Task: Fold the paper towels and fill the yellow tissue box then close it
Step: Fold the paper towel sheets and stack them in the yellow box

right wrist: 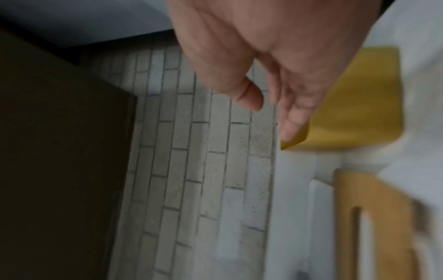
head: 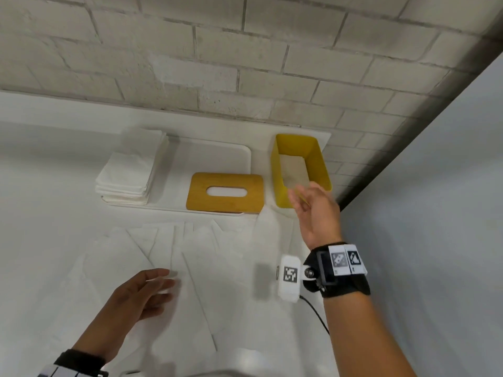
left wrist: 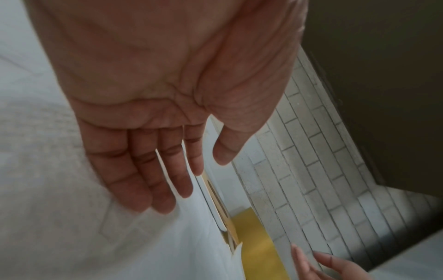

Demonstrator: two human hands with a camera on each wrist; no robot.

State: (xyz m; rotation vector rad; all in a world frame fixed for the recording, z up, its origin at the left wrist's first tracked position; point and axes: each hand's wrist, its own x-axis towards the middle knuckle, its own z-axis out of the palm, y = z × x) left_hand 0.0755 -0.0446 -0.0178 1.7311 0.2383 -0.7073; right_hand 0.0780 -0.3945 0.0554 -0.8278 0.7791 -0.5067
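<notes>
Both hands are spread and hold nothing: the left hand (head: 141,293) hovers low over loose paper towels (head: 174,257) on the worktop (head: 40,240), seemingly to fold, while the right hand (head: 315,213) hangs by the open yellow tissue box (head: 280,170) at centre right, its wooden lid (head: 224,192) set aside.

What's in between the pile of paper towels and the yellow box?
The wooden lid with its slot, flat on the white tray, seen from the head view.
</notes>
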